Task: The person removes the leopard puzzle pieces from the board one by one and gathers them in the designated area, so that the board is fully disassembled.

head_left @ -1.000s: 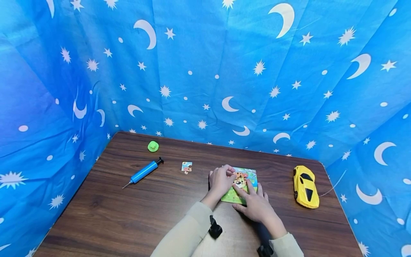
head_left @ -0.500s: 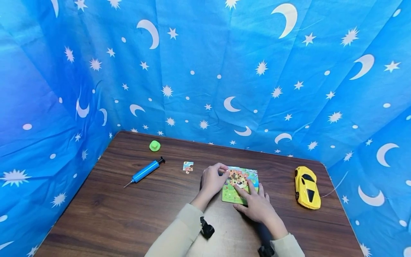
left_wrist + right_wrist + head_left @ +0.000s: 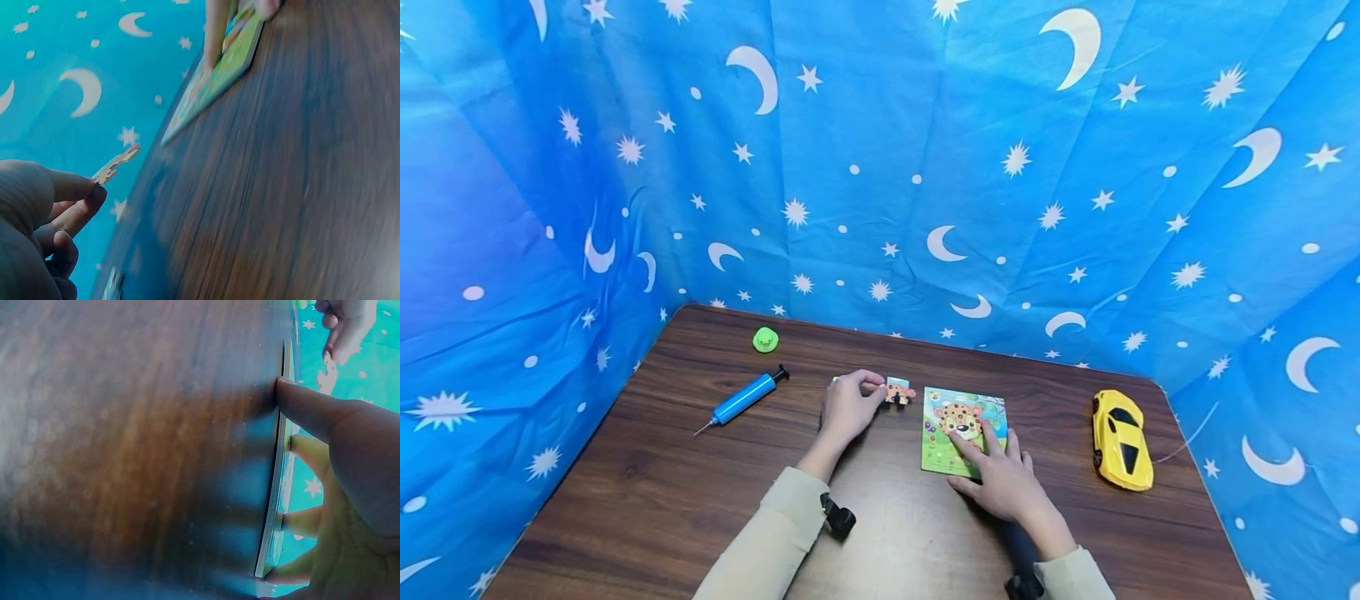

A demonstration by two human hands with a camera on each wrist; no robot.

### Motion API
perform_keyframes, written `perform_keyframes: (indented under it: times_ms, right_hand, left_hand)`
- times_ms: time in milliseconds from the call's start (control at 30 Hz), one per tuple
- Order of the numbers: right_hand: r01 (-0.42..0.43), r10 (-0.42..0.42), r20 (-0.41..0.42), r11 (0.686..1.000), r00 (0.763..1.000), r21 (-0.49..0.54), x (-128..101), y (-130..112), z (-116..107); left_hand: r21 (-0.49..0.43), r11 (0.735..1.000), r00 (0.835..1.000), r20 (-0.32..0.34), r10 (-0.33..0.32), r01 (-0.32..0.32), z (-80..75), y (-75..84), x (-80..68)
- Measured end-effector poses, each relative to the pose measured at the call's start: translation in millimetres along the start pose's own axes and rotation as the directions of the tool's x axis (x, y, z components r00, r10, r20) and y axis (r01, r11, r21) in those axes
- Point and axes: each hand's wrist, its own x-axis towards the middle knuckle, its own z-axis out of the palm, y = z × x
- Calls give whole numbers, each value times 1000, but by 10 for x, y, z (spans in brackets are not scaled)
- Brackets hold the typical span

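Observation:
My left hand [image 3: 850, 407] pinches a small jigsaw puzzle piece [image 3: 898, 392] between thumb and fingertips, held to the left of the puzzle board. In the left wrist view that piece [image 3: 115, 165] is seen almost edge-on, raised off the table. The square puzzle board [image 3: 938, 454] lies flat, printed with a leopard face on green and blue. On its lower right part rests my right hand [image 3: 1006, 483], fingers spread and touching the picture. In the right wrist view the thumb [image 3: 306, 403] lies at the board's edge. Another loose piece [image 3: 112, 284] is mostly hidden behind my left hand.
A blue hand pump [image 3: 745, 398] with a needle tip and a green rubber duck [image 3: 765, 340] are at the left. To the right stands a yellow toy car [image 3: 1122, 440]. A blue curtain [image 3: 865, 125] with moons and stars surrounds the wooden table [image 3: 880, 517].
My left hand has moved left, away from the board, with the puzzle piece in its fingers. It now covers most of the loose piece. The right hand stays on the board.

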Motion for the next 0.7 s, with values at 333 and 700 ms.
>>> perform_keyframes:
  times_ms: [333, 700]
  right_hand:
    - [4, -4, -1, 1000, 1000, 6, 2, 9, 11]
    - [-4, 3, 10, 1000, 1000, 6, -7, -10, -6]
  left_hand:
    - [35, 997, 997, 11, -72, 72, -212, -313, 96]
    - [102, 994, 999, 5, -39, 38, -196, -419, 137]
